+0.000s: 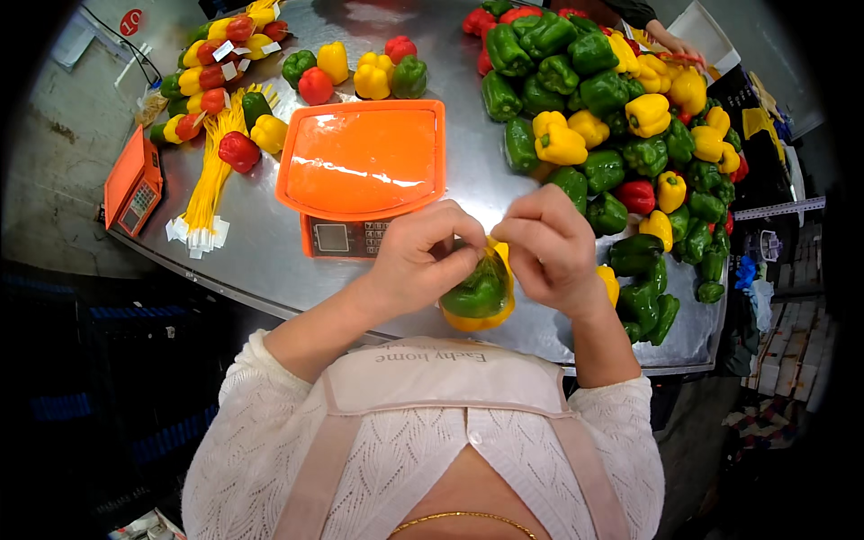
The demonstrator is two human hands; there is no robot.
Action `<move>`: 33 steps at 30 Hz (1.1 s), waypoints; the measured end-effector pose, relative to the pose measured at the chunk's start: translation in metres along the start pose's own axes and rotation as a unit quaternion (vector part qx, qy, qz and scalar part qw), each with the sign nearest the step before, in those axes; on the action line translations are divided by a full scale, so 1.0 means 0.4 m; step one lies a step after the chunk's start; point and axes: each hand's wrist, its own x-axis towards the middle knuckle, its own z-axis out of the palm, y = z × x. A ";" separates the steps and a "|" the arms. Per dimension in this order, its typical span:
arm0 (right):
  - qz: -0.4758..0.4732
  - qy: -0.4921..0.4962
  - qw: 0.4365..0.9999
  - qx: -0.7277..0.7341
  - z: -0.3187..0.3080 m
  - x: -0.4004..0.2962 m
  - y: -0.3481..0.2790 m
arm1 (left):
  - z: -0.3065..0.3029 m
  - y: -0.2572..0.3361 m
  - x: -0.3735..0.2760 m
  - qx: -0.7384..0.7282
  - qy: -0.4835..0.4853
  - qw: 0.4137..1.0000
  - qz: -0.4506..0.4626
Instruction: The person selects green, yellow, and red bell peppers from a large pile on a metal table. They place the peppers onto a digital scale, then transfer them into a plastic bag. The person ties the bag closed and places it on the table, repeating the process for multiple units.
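Both hands meet over a yellow mesh net bag [478, 290] near the front edge of the steel table. A green bell pepper shows through the mesh, with yellow below and behind it. My left hand [432, 253] pinches the gathered top of the net between thumb and fingers. My right hand [550, 246] is closed at the same gathered end, fingertips almost touching the left ones. Just beyond the left hand stands an orange weighing scale [361, 158] with a bare pan and a keypad in front.
A big heap of green, yellow and red bell peppers [601, 169] covers the right side. Loose peppers [373, 75] lie behind the scale. Yellow net bags [214, 162] with white tags, filled nets and a second orange scale [131, 182] are left. Another person's hand [675, 47] reaches in at upper right.
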 end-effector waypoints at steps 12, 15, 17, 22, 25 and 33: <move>0.285 0.063 0.883 0.369 0.044 -0.014 -0.020 | 0.000 0.005 0.028 0.047 -0.014 0.994 0.100; 0.288 0.084 0.896 0.327 0.040 -0.012 -0.036 | -0.005 0.019 0.027 0.049 -0.035 0.992 0.109; 0.236 0.060 0.934 0.260 0.026 0.001 -0.039 | -0.004 0.025 0.020 0.015 -0.037 0.997 0.062; 0.202 0.013 0.950 0.238 -0.002 0.012 -0.041 | 0.031 0.029 0.015 -0.082 -0.002 0.995 -0.052; 0.168 0.018 0.965 0.200 -0.005 0.011 -0.042 | 0.021 0.011 0.022 -0.039 -0.039 0.998 0.025; 0.245 0.186 0.861 0.405 -0.002 -0.028 -0.015 | -0.039 -0.086 -0.015 -0.068 -0.130 0.982 -0.115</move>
